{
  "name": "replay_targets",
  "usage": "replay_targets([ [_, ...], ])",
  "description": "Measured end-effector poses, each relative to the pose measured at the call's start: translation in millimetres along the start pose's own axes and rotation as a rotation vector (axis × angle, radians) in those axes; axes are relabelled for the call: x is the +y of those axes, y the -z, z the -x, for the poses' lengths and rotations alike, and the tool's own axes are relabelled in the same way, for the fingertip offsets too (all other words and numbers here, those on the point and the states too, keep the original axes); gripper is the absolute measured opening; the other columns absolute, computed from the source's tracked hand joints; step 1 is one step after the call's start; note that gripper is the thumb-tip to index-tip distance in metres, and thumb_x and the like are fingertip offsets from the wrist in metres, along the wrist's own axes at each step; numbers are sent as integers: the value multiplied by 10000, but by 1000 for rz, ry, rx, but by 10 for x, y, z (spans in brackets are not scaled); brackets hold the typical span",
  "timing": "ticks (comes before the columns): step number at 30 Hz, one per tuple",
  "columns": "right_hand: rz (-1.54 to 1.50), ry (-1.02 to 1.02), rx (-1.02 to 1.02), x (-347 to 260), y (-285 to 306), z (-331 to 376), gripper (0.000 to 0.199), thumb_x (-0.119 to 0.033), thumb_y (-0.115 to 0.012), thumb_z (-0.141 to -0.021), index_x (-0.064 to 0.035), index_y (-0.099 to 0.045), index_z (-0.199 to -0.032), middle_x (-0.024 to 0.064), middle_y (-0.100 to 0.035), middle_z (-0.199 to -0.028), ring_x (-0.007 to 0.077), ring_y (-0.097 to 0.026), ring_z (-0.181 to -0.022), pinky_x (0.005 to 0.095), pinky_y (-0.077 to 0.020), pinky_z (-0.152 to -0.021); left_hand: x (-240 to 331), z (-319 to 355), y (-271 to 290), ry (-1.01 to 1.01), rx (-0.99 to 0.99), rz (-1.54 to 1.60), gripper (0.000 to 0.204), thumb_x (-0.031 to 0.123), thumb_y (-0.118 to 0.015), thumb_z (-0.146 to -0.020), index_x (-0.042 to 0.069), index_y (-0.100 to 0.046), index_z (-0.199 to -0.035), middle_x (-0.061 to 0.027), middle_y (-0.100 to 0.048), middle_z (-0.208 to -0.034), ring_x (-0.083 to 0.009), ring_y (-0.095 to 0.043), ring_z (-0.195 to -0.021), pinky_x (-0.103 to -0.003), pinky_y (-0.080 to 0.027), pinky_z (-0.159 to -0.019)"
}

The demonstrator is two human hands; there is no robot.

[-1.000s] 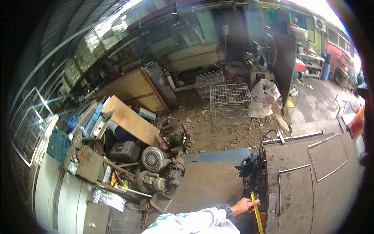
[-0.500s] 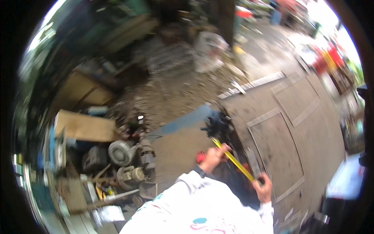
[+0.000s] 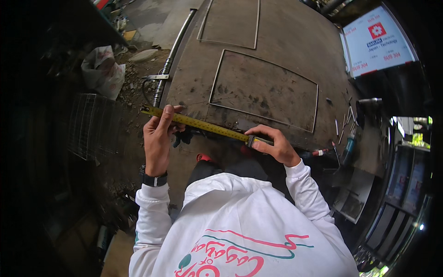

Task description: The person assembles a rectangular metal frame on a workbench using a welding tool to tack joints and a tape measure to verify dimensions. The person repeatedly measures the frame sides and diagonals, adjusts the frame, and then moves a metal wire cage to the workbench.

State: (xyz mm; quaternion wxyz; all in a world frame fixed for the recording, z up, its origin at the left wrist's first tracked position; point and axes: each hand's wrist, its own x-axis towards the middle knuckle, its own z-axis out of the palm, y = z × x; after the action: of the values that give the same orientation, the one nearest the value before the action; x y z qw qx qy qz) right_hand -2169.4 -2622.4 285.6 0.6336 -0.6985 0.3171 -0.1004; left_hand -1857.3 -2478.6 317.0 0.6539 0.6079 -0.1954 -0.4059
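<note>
A tape measure is stretched between my two hands along the near edge of a brown metal worktable [image 3: 184, 99]. My left hand [image 3: 159, 136] pinches the yellow blade [image 3: 207, 126] near its hooked end, with the thumb on top. Closed around the tape's case is my right hand [image 3: 276, 144]; the fingers hide much of the case. Just beyond the blade, a thin rectangular metal frame [image 3: 217, 76] lies flat on the tabletop. A second rectangular frame [image 3: 226, 44] lies farther back, partly out of view.
A shiny metal bar [image 3: 177, 48] with a clamp runs along the table's left edge. Thin rods [image 3: 340, 131] and a teal tool [image 3: 349, 150] are at right. A white film-covered sheet [image 3: 378, 46] stands far right. A white bag [image 3: 104, 74] and wire rack [image 3: 87, 127] are left.
My view has swung right toward the worktable and is sharper. Both hands still hold the tape stretched, now lying nearly crosswise in view instead of steeply slanted.
</note>
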Motion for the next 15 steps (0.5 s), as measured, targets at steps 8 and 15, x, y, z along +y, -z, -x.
replay_targets([
  [8,120,-63,239,151,37,205,385,-300,-822,-868,2,-737,-1092,121,-762,-1038,224,-707,-986,343,-525,-940,-105,-78,-493,39,-106,-68,381,360,-705,-1060,-12,-779,-1105,-113,-799,-1122,-106,-694,-778,-270,-583,-755],
  [15,139,60,293,345,461,437,313,-164,-733,-821,9,-722,-1083,123,-731,-1033,238,-695,-957,342,-519,-928,-178,-17,-977,6,-73,-78,327,312,-688,-1076,-3,-772,-1047,-104,-798,-1104,-99,-692,-766,-281,-594,-761],
])
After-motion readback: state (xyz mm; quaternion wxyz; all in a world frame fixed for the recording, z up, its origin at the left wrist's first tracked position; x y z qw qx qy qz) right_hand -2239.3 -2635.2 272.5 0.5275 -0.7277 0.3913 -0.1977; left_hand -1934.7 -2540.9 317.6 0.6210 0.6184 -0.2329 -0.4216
